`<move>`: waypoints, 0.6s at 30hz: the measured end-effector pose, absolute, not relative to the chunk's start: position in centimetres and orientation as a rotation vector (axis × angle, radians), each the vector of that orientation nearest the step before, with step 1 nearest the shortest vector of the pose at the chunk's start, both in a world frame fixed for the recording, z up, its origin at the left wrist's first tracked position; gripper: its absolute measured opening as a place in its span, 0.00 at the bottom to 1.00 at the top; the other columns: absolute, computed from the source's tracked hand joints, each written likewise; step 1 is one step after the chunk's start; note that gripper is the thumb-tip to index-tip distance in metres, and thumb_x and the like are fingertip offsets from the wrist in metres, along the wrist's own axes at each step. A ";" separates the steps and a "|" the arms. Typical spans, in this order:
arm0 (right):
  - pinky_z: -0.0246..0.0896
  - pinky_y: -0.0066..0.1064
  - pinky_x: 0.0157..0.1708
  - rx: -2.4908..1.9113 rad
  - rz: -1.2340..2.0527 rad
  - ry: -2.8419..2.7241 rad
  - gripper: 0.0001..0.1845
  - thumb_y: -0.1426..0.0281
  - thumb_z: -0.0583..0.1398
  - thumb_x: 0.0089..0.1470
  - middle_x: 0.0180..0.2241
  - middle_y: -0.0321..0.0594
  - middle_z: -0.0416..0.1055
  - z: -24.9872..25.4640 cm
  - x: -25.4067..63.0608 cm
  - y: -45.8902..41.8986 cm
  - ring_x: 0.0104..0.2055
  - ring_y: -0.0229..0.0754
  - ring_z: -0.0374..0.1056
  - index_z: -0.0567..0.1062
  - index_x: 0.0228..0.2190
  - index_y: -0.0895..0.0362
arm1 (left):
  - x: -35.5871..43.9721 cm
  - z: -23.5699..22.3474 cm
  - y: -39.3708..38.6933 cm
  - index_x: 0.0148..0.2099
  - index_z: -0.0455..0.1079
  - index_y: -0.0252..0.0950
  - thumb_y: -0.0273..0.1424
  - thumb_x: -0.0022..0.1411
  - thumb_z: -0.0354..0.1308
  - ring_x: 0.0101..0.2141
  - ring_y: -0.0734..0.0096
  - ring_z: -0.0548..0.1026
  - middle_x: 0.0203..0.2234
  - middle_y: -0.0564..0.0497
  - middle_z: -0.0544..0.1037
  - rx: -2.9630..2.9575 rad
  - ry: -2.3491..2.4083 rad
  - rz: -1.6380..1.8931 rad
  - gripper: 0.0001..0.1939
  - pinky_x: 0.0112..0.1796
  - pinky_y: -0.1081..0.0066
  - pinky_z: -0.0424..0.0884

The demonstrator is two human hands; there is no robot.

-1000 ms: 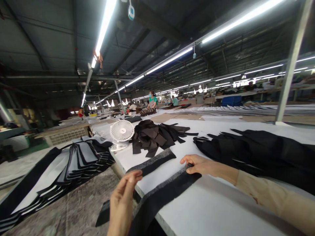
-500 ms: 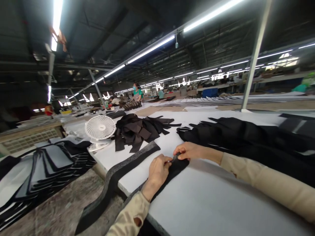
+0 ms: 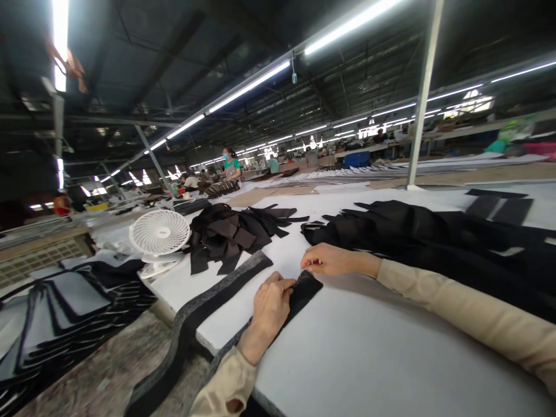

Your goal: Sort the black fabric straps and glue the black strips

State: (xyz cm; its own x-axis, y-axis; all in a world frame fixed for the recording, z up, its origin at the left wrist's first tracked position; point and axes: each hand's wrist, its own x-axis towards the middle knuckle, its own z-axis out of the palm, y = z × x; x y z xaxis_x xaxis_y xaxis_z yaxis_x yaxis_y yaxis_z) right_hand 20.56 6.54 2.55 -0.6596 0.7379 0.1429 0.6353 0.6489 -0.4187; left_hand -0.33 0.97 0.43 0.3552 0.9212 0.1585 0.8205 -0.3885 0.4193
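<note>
In the head view, my bare left hand [image 3: 270, 305] pressed onto the long black fabric strip with a grey edge [image 3: 305, 291] — fingers nearly closed on it, at the white tabletop's [image 3: 369, 341] near edge. My bare right hand [image 3: 336, 260] pinched, fingertips almost together — whether on anything, I couldn't tell.

no readable text, small mark [image 3: 163, 232] on white fan [image 3: 152, 227] (too small to read)
</note>
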 end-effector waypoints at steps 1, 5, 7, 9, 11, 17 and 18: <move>0.59 0.28 0.38 -1.094 0.455 -2.581 0.13 0.79 0.56 0.51 0.37 0.44 0.76 2.6 20.4 6.5 0.35 0.39 0.69 0.78 0.37 0.62 | -0.3 0.5 0.9 0.46 0.75 0.45 0.24 0.61 0.50 0.36 0.69 0.72 0.32 0.52 0.71 2.355 1.554 0.538 0.17 0.36 0.71 0.63; 0.58 0.27 0.35 -1.059 0.341 -2.628 0.11 0.81 0.56 0.50 0.33 0.41 0.75 2.4 20.2 6.4 0.32 0.37 0.67 0.77 0.33 0.62 | -0.3 0.4 0.9 0.46 0.75 0.44 0.24 0.61 0.50 0.36 0.69 0.72 0.32 0.52 0.71 2.366 1.543 0.547 0.17 0.36 0.71 0.63; 0.56 0.27 0.34 -1.036 0.287 -2.645 0.10 0.80 0.55 0.51 0.33 0.41 0.73 2.0 20.3 6.3 0.32 0.37 0.65 0.76 0.32 0.61 | -0.4 0.4 1.0 0.45 0.75 0.44 0.24 0.61 0.49 0.36 0.70 0.72 0.32 0.52 0.70 2.381 1.535 0.544 0.17 0.36 0.72 0.63; 0.54 0.28 0.33 -0.991 0.167 -2.689 0.11 0.80 0.53 0.54 0.34 0.41 0.71 1.5 20.4 6.1 0.34 0.38 0.64 0.75 0.33 0.60 | -0.5 0.3 1.0 0.45 0.75 0.45 0.24 0.61 0.49 0.35 0.70 0.71 0.32 0.52 0.70 2.406 1.525 0.532 0.17 0.36 0.73 0.63; 0.51 0.29 0.30 -0.899 -0.091 -2.783 0.13 0.80 0.50 0.57 0.35 0.42 0.70 1.0 20.5 5.8 0.36 0.40 0.62 0.74 0.35 0.59 | -0.5 0.3 0.9 0.46 0.74 0.47 0.24 0.62 0.48 0.35 0.70 0.71 0.32 0.52 0.70 2.452 1.521 0.508 0.18 0.35 0.73 0.63; 0.52 0.31 0.30 -0.698 -0.519 -2.941 0.17 0.78 0.46 0.63 0.36 0.44 0.70 0.5 21.5 5.2 0.38 0.42 0.60 0.74 0.36 0.58 | -0.7 0.5 0.3 0.45 0.74 0.44 0.23 0.65 0.40 0.36 0.67 0.69 0.35 0.49 0.69 2.759 1.461 0.310 0.22 0.36 0.69 0.63; 0.54 0.31 0.33 -0.760 -0.447 -2.910 0.16 0.78 0.47 0.62 0.37 0.45 0.70 0.5 21.8 5.2 0.39 0.43 0.61 0.74 0.37 0.58 | -0.7 0.6 0.3 0.45 0.74 0.44 0.23 0.65 0.40 0.36 0.67 0.69 0.35 0.49 0.69 2.773 1.458 0.296 0.22 0.36 0.69 0.64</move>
State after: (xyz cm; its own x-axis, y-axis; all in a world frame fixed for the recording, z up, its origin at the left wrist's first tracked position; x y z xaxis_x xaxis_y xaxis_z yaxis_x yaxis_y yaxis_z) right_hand 21.83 5.18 0.51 -0.8704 0.4621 0.1697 0.4917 0.8323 0.2557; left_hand -0.68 0.31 0.60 0.5528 0.8161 0.1686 0.8172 -0.5705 0.0822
